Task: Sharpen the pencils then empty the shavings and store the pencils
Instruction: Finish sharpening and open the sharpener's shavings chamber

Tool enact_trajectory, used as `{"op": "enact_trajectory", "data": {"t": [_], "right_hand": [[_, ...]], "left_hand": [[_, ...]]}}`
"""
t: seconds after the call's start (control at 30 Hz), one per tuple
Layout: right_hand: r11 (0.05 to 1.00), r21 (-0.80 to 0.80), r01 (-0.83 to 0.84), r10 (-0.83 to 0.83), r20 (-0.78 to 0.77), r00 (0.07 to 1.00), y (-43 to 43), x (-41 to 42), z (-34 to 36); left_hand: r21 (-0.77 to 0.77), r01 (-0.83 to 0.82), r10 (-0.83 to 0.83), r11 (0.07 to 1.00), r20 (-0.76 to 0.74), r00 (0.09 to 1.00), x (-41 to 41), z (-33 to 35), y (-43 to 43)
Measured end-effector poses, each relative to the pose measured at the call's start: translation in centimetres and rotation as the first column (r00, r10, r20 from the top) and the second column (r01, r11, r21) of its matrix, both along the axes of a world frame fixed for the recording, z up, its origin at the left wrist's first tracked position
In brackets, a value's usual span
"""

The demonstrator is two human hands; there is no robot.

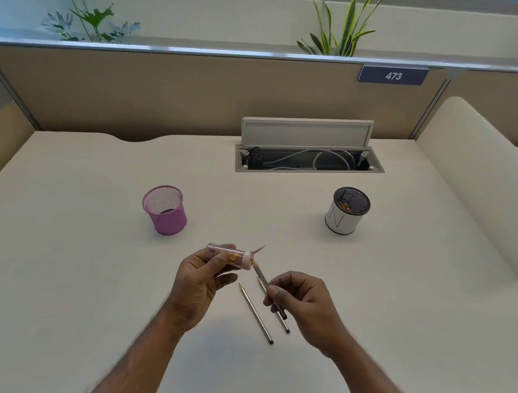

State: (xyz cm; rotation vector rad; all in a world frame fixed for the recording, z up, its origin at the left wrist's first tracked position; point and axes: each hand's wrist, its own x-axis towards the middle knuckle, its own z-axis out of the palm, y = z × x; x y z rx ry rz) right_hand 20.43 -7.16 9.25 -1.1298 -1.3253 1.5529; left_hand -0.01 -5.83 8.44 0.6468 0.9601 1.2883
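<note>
My left hand [200,282] grips a pink sharpener [234,256] with a clear tube holding orange shavings, lifted above the white desk [78,272]. My right hand [305,303] pinches a pencil [259,273] whose tip sits at the sharpener's pink cap. Two more pencils lie on the desk between my hands: one [255,314] in full view, the other [283,323] partly hidden under my right hand. A pink mesh cup [165,210] stands at the left, empty as far as I see. A white-wrapped black mesh cup [346,211] at the right holds some shavings.
An open cable hatch [308,156] with wires sits at the desk's back centre. Beige partition walls [133,89] close off the back and left. A curved white divider [480,191] rises on the right. Plants stand behind the partition.
</note>
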Motion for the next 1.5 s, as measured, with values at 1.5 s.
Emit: {"op": "enact_trajectory", "data": {"t": [1.5], "right_hand": [[0.932,0.356,-0.072,-0.073,0.377,0.923,2.7,-1.4,2.4]], "left_hand": [[0.146,-0.025,0.052,0.989,-0.183,0.982,-0.1,1.9,0.1]]}}
